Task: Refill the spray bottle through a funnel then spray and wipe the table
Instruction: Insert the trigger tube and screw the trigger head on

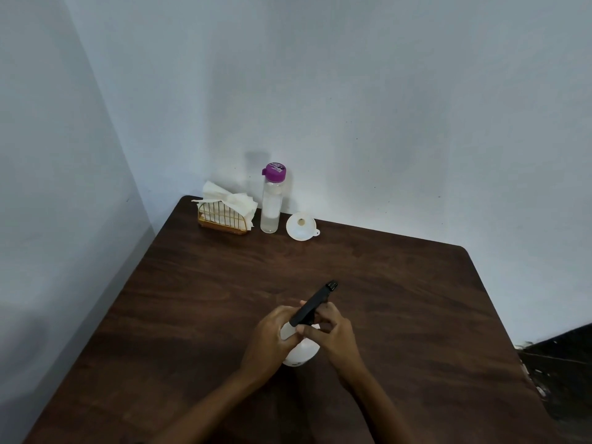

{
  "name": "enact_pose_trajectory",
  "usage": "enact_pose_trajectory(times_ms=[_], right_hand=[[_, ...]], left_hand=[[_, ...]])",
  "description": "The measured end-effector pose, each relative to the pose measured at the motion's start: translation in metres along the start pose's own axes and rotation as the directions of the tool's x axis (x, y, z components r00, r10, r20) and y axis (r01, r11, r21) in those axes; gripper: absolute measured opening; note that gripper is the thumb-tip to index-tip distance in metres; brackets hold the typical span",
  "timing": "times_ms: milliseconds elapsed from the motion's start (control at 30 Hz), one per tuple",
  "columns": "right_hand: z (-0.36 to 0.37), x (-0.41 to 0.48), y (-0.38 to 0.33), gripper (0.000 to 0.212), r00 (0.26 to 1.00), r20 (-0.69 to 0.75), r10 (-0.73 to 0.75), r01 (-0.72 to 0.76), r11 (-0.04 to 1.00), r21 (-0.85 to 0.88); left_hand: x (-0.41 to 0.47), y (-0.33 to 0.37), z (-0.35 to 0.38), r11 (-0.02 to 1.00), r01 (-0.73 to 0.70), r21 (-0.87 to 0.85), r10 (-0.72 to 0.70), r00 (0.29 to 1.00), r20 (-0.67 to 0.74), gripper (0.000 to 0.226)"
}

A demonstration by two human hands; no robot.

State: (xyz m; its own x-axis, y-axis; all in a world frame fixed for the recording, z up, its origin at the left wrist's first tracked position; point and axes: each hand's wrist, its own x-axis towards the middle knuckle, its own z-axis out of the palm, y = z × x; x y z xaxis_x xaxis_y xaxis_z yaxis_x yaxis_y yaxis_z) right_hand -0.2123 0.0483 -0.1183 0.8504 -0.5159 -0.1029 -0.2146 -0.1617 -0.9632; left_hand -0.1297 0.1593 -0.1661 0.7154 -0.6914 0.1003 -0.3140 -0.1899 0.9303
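White plastic, the spray bottle stands on the dark wood table with both hands closed on its upper part. The left hand wraps curled fingers and thumb round the bottle's shoulder from the left. The right hand meets it from the other side, thumb and fingertips pinching the neck just under the black spray head. That head rises out of the grip at a slant, its nozzle pointing up, away from the person and a little right. Whether it is screwed tight or loose on the neck cannot be told. On the person's side of the grip, the bottle's rounded body shows between the wrists. Well beyond the grip, at the table's far edge by the wall, a white funnel rests with its wide mouth tipped toward the hands. Near its left, not touching, a clear water bottle stands upright with a purple cap on. Left again, just beside that bottle, a gold wire holder carries white napkins.
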Motion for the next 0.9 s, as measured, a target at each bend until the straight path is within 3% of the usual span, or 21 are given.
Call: enact_pose_trajectory(times_ms=[300,467,567,900], right_hand=[[0.009,0.002,0.013,0.019,0.987,-0.147,-0.063,0.051,0.996,-0.08],[0.0,0.002,0.007,0.037,0.999,0.037,0.02,-0.017,0.997,-0.079],[-0.002,0.002,0.005,0.037,0.997,0.069,0.022,-0.017,0.998,-0.067],[0.008,-0.001,0.012,0.014,0.992,-0.114,-0.051,0.026,0.978,-0.208]], left_hand=[[-0.002,-0.001,0.001,1.0,0.008,0.002,-0.008,0.999,-0.049,0.022],[0.004,-0.003,-0.001,1.0,-0.004,0.03,0.002,0.997,0.078,0.026],[0.008,-0.007,-0.004,0.998,0.031,0.05,-0.038,0.987,0.154,0.031],[0.002,-0.01,0.003,0.998,0.03,0.061,-0.035,0.996,0.084,0.039]])
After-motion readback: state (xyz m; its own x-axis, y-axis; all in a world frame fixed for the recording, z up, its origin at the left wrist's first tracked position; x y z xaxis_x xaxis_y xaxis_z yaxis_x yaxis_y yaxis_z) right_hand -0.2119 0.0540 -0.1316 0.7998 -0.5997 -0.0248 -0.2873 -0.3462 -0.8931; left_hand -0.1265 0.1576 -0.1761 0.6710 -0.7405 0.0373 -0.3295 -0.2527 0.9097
